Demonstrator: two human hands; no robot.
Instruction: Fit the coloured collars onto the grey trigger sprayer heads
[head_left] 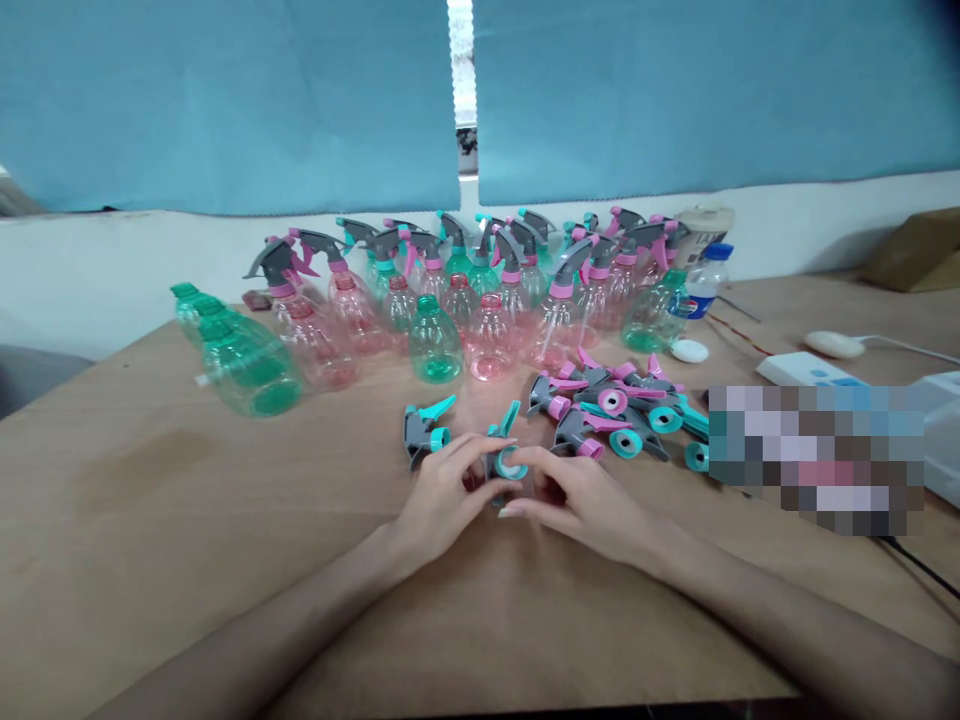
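Note:
Between my two hands is a grey trigger spray head (512,463) with a teal collar and teal trigger, the collar's opening turned towards me. My left hand (439,495) grips it from the left, thumb and fingers closed round the collar. On the other side, my right hand (596,500) has its index fingertip at the collar's opening and its thumb below. Another teal-and-grey spray head (427,435) lies just beyond my left hand. A pile of pink-and-grey and teal-and-grey spray heads (611,402) lies beyond my right hand.
Clear green bottles (435,345) and pink bottles (491,345) stand farther back, many with spray heads on. Several green bottles (247,365) lean or lie at left. A blue-capped bottle (705,285), white lid (689,351), white power strip (810,370) and cardboard box (911,250) are right.

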